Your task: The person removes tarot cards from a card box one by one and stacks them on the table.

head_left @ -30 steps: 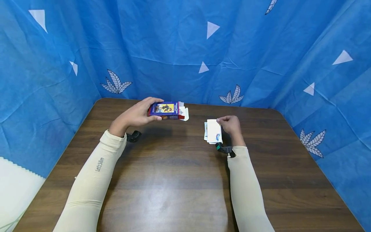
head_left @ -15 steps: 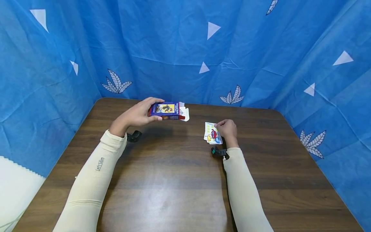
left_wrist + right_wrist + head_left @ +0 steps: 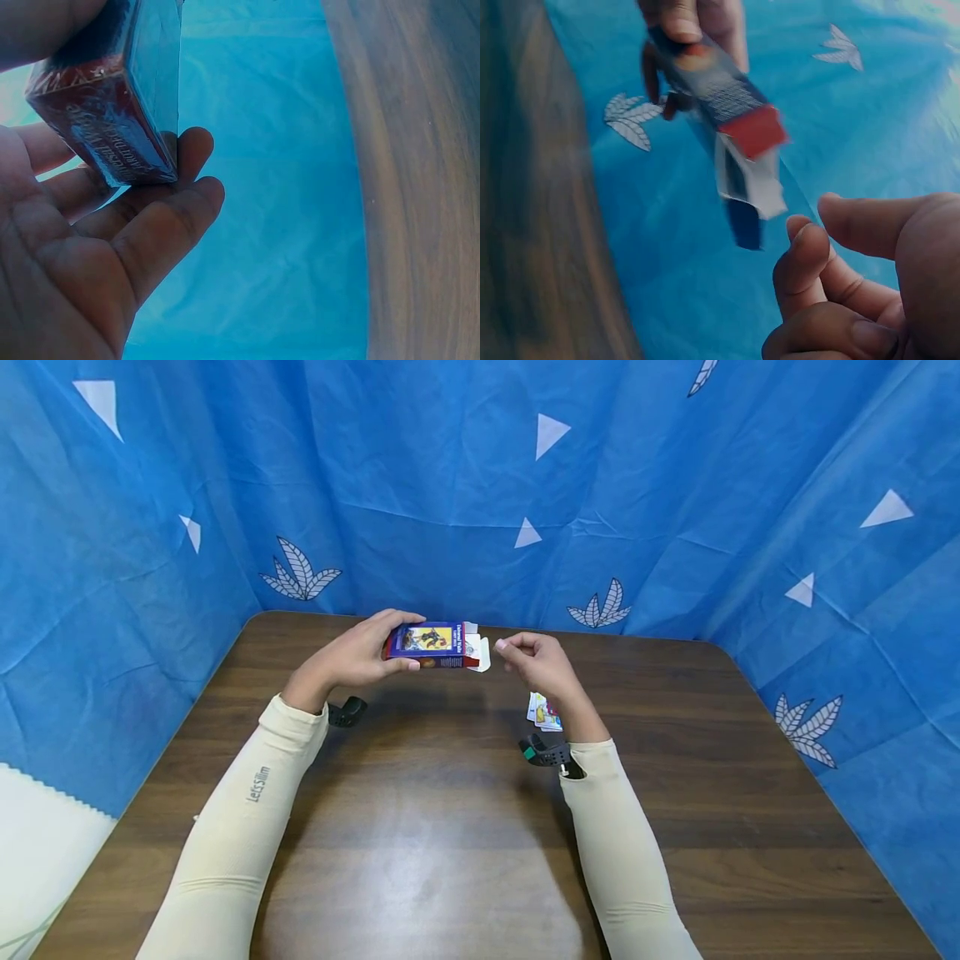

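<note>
My left hand point(image 3: 352, 650) grips a blue and red tarot card box point(image 3: 424, 639) above the far side of the table. Thumb and fingers hold it at its left end, and white flaps point(image 3: 482, 653) stick out at its open right end. In the left wrist view the closed red end of the box point(image 3: 105, 124) sits between thumb and fingers. My right hand point(image 3: 542, 664) is just right of the flaps, apart from them, with loosely bent fingers holding nothing. A small pile of picture cards point(image 3: 543, 714) lies on the table, partly hidden by that hand's wrist.
The brown wooden table point(image 3: 420, 860) runs back to a blue patterned cloth point(image 3: 450, 485), which also hangs along both sides. A black camera strap point(image 3: 546, 750) is on the right wrist, and another dark camera point(image 3: 347, 712) is on the left.
My right hand has put a card face up on the pile, let go, and moved left and away from me towards the box's open end. The left hand and box have stayed in place.
</note>
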Available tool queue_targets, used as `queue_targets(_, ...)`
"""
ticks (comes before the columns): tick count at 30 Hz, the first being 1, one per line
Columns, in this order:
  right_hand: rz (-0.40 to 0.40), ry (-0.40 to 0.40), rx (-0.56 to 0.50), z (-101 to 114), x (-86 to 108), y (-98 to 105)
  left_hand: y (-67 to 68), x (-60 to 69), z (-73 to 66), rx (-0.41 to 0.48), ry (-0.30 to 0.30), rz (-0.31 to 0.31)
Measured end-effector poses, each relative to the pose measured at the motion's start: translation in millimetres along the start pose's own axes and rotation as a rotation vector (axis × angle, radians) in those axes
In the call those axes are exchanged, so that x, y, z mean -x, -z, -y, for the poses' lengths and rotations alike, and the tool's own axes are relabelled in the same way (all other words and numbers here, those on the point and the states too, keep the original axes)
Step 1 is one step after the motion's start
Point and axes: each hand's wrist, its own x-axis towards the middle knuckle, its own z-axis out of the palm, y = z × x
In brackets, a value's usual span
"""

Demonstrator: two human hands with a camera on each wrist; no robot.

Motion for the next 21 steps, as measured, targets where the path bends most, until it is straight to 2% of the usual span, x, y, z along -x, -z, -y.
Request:
queue_targets(3, 0.04, -0.04, 0.04, 5.4, 1.9, -9.7, 1.1, -0.1, -0.4, -0.001, 0.0, -0.002)
queue_targets(8, 0.062, -0.094, 0.099, 4.7, 2.3, -19.6, 0.9, -0.7, -2.3, -0.001, 0.003, 0.004)
queue_targets(13, 0.09, -0.096, 0.074, -0.2, 0.4, -28.0, 0.6, -0.6, -2.4, 0.0, 0.004, 0.001)
queue_targets(17, 0.083, -0.073, 0.074, -1.8, -0.5, -29.7, 0.6, -0.4, -1.1, -0.002, 0.005, -0.002)
queue_targets(21, 0.033, -0.067, 0.09, -1.4, 0.2, -18.0, 0.9, -0.5, -1.1, -0.003, 0.01, -0.009)
